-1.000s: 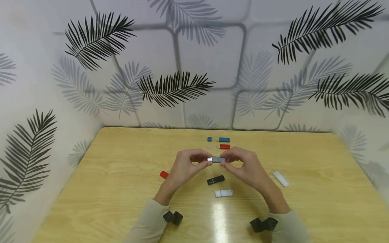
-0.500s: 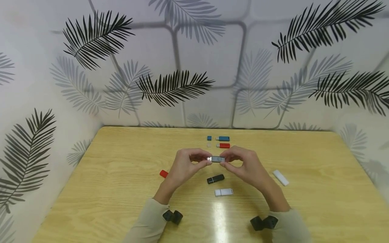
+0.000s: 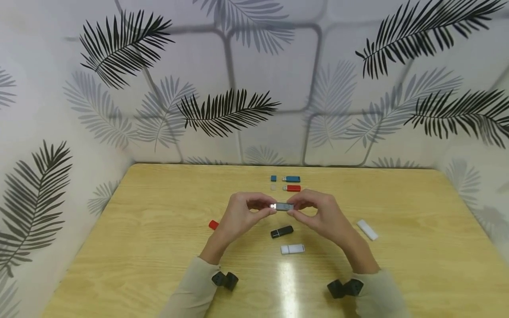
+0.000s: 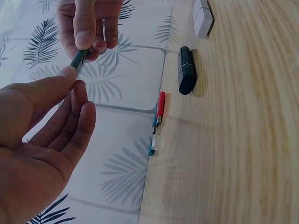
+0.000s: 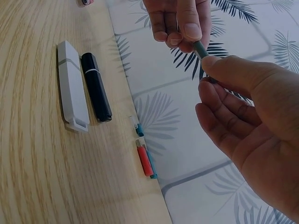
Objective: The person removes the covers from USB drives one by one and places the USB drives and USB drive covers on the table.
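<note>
A grey USB flash drive (image 3: 284, 206) is held level above the table between both hands, its bare metal plug pointing left. My left hand (image 3: 247, 215) pinches the plug end between thumb and fingers. The other end is pinched the same way by my right hand (image 3: 320, 216). Both wrist views show the thumbs on top of the drive, with fingertips hiding its ends. Below the hands lie a black capped USB drive (image 3: 282, 232) and a white capped one (image 3: 292, 249).
Behind the hands lie an uncapped blue drive (image 3: 292, 179), its blue cap (image 3: 273, 178), an uncapped red drive (image 3: 293, 188) and a clear cap (image 3: 273, 187). A red piece (image 3: 213, 225), partly hidden by the left arm, and a white stick (image 3: 367, 230) flank the arms. A patterned wall (image 3: 274, 145) borders the table.
The head view has tilted slightly, so table and hands appear a little higher. Both hands keep the same pinch on the grey flash drive.
</note>
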`<act>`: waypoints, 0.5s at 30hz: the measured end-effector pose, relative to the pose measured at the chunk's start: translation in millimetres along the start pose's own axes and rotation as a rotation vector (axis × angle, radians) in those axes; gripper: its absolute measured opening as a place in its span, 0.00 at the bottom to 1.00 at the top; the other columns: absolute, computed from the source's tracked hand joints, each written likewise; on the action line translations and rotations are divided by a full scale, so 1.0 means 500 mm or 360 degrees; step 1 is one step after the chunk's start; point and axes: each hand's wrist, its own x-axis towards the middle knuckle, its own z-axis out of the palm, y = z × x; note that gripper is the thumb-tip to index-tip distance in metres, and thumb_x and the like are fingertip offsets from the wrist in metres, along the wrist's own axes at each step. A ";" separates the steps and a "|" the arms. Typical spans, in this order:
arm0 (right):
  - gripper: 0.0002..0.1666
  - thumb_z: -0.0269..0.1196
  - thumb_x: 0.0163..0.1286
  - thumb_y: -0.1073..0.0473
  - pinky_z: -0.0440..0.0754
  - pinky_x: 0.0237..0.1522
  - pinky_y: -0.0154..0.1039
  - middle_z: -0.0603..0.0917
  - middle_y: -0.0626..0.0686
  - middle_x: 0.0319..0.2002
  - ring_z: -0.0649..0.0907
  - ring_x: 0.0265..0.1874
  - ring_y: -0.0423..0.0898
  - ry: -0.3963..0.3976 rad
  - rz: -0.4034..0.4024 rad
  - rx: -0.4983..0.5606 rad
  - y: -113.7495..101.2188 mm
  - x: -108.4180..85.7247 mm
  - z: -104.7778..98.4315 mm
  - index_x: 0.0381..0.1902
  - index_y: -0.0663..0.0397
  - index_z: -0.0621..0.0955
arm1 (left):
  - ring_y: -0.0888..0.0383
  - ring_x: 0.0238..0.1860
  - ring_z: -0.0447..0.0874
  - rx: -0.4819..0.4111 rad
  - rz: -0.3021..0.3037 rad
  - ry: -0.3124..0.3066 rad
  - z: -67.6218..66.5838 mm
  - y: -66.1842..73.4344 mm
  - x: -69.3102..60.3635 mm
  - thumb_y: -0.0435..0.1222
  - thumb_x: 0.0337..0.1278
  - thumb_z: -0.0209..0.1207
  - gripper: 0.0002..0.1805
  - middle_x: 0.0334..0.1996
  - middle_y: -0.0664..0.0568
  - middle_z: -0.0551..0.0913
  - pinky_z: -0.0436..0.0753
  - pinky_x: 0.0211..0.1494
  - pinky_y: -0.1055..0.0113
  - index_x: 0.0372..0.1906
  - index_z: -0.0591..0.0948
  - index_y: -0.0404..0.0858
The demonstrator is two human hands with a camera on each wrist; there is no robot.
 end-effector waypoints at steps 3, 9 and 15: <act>0.12 0.73 0.63 0.70 0.88 0.43 0.47 0.88 0.47 0.39 0.87 0.36 0.43 -0.0009 0.0004 -0.0001 0.002 0.002 0.002 0.44 0.56 0.87 | 0.59 0.37 0.89 0.0006 -0.0009 -0.0006 -0.004 0.000 0.000 0.32 0.59 0.72 0.09 0.39 0.51 0.90 0.88 0.45 0.57 0.44 0.90 0.38; 0.12 0.74 0.63 0.69 0.88 0.44 0.45 0.87 0.46 0.39 0.86 0.35 0.41 0.0005 0.0012 -0.0024 0.000 0.004 0.003 0.44 0.54 0.87 | 0.59 0.36 0.88 0.0008 -0.0007 -0.0006 -0.009 0.002 0.001 0.32 0.58 0.72 0.09 0.38 0.51 0.90 0.88 0.45 0.55 0.44 0.90 0.38; 0.12 0.74 0.62 0.70 0.88 0.45 0.41 0.88 0.46 0.40 0.87 0.36 0.41 0.0064 0.0031 -0.0131 0.002 -0.004 -0.025 0.44 0.55 0.87 | 0.57 0.39 0.90 -0.0026 -0.0024 0.0070 -0.043 -0.001 -0.005 0.31 0.59 0.72 0.09 0.40 0.49 0.90 0.88 0.46 0.61 0.45 0.90 0.36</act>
